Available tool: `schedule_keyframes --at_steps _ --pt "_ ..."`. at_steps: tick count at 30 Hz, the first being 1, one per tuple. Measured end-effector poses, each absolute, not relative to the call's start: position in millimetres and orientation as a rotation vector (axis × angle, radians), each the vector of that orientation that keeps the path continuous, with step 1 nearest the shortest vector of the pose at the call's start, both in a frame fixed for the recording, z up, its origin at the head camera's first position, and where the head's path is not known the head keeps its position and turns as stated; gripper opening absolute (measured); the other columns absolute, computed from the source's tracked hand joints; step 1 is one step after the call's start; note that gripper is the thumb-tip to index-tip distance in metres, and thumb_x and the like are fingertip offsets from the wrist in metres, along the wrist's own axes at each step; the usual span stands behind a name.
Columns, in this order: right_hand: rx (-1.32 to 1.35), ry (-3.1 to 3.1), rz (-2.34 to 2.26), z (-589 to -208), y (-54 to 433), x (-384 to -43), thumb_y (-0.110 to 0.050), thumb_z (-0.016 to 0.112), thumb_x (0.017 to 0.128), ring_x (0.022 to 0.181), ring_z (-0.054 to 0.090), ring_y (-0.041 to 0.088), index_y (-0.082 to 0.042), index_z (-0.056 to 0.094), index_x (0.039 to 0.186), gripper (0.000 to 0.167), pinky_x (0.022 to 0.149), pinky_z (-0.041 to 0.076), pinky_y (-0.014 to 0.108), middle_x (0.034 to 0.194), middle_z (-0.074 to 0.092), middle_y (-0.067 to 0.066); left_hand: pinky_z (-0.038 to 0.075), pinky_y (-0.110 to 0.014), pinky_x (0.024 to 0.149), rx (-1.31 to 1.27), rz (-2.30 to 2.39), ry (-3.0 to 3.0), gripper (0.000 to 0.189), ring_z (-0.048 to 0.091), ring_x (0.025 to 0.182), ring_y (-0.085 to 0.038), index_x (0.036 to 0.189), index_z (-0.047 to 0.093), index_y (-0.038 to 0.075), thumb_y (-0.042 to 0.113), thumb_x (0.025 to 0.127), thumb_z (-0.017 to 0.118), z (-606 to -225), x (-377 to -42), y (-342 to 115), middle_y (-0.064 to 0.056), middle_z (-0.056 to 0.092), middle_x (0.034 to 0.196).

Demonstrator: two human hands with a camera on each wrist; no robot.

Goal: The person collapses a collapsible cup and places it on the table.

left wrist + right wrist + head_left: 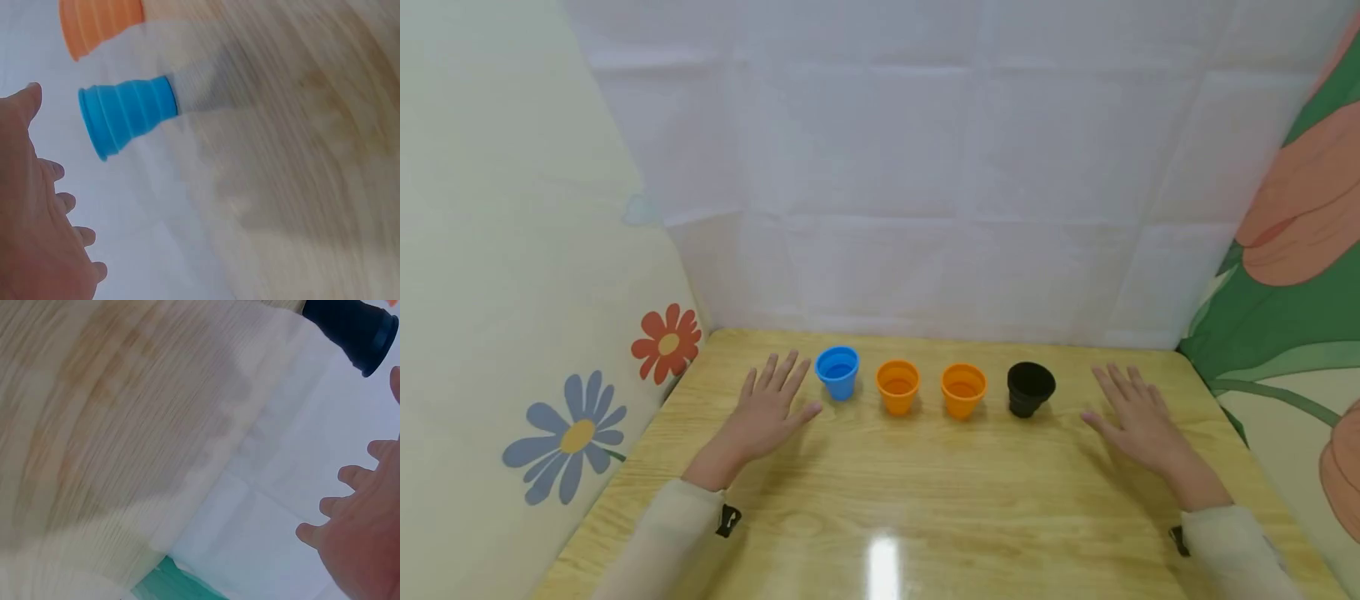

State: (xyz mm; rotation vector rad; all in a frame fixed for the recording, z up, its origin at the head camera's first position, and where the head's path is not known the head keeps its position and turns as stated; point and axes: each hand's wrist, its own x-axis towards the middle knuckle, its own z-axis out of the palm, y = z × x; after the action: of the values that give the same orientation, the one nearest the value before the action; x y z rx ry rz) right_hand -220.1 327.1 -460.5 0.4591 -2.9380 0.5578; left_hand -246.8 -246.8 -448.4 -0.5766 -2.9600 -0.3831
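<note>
Four would be a count, so I name them singly: a blue ribbed cup (pixel 838 373), an orange cup (pixel 898 387), a second orange cup (pixel 963 391) and a black cup (pixel 1029 389) stand upright in a row, mouths up. To the left of the blue cup my left hand (pixel 767 414) is spread, fingers straight, holding nothing. My right hand (pixel 1137 423) is likewise spread to the right of the black cup, apart from it. In the left wrist view the blue cup (pixel 128 115) is nearest the hand; in the right wrist view the black cup (pixel 353 331) is partly cut off.
The cups stand on a wood-grain table (pixel 925 500). A white creased cloth (pixel 925 167) hangs behind its back edge. Flower-patterned walls (pixel 512 292) border the table on the left and right.
</note>
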Motion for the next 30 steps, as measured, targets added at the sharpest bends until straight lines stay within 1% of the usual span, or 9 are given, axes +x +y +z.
schedule_keyframes --at_steps 6,10,14,17,22,25,30 --pt "0.478 -2.925 0.545 -461 317 -225 -0.047 0.052 0.104 0.150 0.001 0.054 -0.003 0.016 0.161 0.080 0.114 0.007 0.075 0.163 0.012 0.032 0.000 -0.070 0.119 -0.650 -0.414 -2.931 0.082 -0.001 0.154 -0.045 0.162 0.018 0.008 0.056 0.103 0.048 -448 -253 -222 -0.018 0.008 0.169" --pt "0.487 -2.930 0.553 -463 309 -230 -0.047 0.053 0.104 0.150 0.003 0.054 -0.002 0.018 0.161 0.081 0.114 0.008 0.076 0.163 0.013 0.033 -0.001 -0.068 0.120 -0.709 -0.415 -2.930 0.081 -0.002 0.154 -0.043 0.162 0.018 0.009 0.055 0.103 0.047 -445 -258 -206 -0.016 0.007 0.169" --pt "0.497 -2.936 0.544 -463 302 -234 -0.045 0.054 0.103 0.150 0.003 0.053 -0.002 0.018 0.161 0.080 0.114 0.008 0.075 0.163 0.012 0.032 0.000 -0.066 0.121 -0.754 -0.389 -2.914 0.079 -0.001 0.155 -0.041 0.163 0.017 0.012 0.055 0.104 0.048 -443 -266 -187 -0.013 0.008 0.170" --pt "0.506 -2.927 0.528 -464 298 -239 -0.044 0.055 0.103 0.150 0.005 0.053 -0.003 0.019 0.161 0.079 0.115 0.009 0.075 0.163 0.013 0.031 0.001 -0.064 0.122 -0.808 -0.360 -2.896 0.079 -0.001 0.155 -0.038 0.163 0.016 0.014 0.056 0.104 0.046 -440 -273 -171 -0.011 0.006 0.170" --pt "0.526 -2.936 0.532 -466 293 -244 -0.045 0.054 0.104 0.150 0.006 0.052 -0.003 0.020 0.160 0.078 0.116 0.009 0.074 0.163 0.013 0.030 0.004 -0.062 0.123 -0.897 -0.318 -2.877 0.077 0.003 0.156 -0.037 0.163 0.018 0.013 0.055 0.104 0.046 -436 -281 -137 -0.011 0.007 0.170" --pt "0.533 -2.939 0.519 -467 290 -246 -0.044 0.056 0.103 0.150 0.007 0.052 -0.002 0.022 0.160 0.078 0.116 0.009 0.073 0.163 0.015 0.031 0.006 -0.061 0.124 -0.935 -0.286 -2.864 0.076 0.007 0.156 -0.036 0.162 0.021 0.013 0.054 0.104 0.047 -434 -284 -117 -0.011 0.009 0.170" --pt "0.551 -2.930 0.514 -467 285 -248 -0.043 0.058 0.102 0.150 0.008 0.052 -0.002 0.023 0.159 0.078 0.116 0.010 0.073 0.163 0.016 0.031 0.004 -0.057 0.125 -1.003 -0.252 -2.876 0.074 0.006 0.156 -0.034 0.162 0.021 0.013 0.055 0.105 0.043 -435 -286 -88 -0.007 0.005 0.171"
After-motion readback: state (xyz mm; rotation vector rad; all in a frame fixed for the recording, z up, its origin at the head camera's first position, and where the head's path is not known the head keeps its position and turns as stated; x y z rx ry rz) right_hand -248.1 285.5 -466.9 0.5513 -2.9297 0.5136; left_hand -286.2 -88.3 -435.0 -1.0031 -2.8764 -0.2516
